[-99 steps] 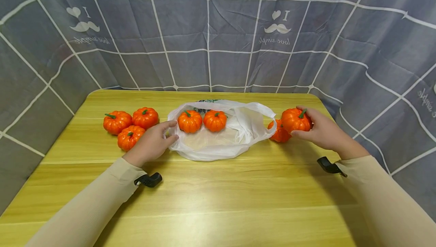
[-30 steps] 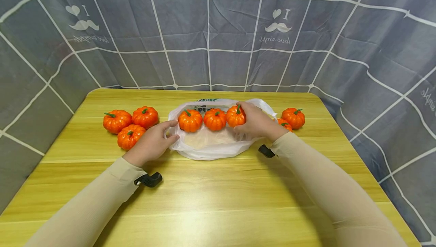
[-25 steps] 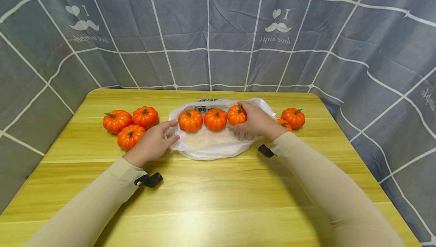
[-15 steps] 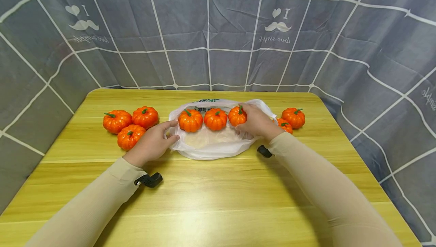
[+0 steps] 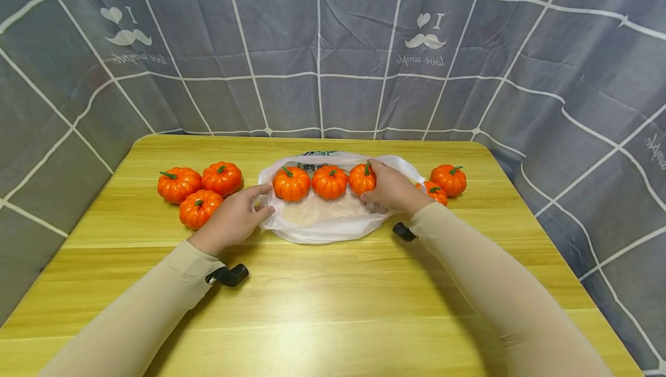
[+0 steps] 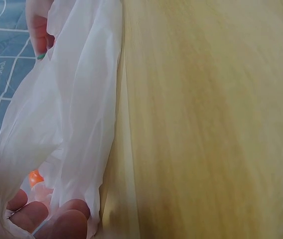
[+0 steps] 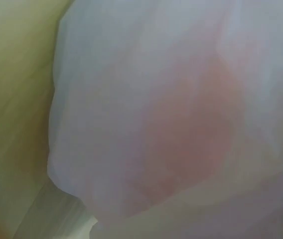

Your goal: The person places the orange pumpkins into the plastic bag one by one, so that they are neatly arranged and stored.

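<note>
An open white plastic bag (image 5: 322, 233) lies mid-table, and in it sit a left small orange pumpkin (image 5: 291, 184) and a middle pumpkin (image 5: 329, 183). My right hand (image 5: 393, 188) reaches in over the bag's right side and grips a third pumpkin (image 5: 360, 180) beside them, thumb in front. At the bag's left rim, my left hand (image 5: 232, 218) holds the plastic; in the left wrist view its fingers (image 6: 29, 217) curl at the bag's handle loop. White plastic (image 7: 181, 109) covers most of the right wrist view, hiding that hand there.
Left of the bag are three more pumpkins (image 5: 199, 209), close to my left hand. Two others stand to the right, a rear one (image 5: 448, 180) and one (image 5: 435, 192) partly behind the bag's handle. A grey checked curtain (image 5: 359, 65) surrounds the wooden table (image 5: 333, 307).
My right hand has carried a pumpkin from the right group leftward into the bag, beside the other two. Over the last second it has barely moved. My left hand stays at the rim.
</note>
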Demonstrator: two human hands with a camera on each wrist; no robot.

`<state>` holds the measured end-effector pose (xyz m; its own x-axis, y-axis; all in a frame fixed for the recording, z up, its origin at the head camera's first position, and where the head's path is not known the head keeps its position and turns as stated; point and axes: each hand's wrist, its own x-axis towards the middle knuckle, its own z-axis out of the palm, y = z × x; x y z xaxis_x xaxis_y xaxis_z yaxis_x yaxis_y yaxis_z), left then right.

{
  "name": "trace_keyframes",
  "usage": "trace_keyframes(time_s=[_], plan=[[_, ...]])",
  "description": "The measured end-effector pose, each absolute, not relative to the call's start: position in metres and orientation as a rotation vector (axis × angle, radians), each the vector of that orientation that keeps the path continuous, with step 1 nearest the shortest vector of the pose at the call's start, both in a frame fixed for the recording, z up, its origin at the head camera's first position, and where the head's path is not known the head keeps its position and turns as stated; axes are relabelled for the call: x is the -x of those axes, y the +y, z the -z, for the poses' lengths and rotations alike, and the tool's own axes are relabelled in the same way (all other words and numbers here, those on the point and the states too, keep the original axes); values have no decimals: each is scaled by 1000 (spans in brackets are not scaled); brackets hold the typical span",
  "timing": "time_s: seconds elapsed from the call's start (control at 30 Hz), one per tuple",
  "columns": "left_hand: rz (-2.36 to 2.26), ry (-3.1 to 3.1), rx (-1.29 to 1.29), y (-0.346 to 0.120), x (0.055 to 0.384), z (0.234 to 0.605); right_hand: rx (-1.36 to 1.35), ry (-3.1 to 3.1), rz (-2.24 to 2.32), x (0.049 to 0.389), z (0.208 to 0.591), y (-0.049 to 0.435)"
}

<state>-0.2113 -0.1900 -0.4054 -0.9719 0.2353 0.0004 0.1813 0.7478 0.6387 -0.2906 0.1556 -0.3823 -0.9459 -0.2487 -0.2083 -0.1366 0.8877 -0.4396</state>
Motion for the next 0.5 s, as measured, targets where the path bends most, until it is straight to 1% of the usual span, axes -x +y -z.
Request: trace_keyframes(time_s=[0.5], plan=[[-1010,2865,-327,-188,213,407,291,2827,573,283,378,156]])
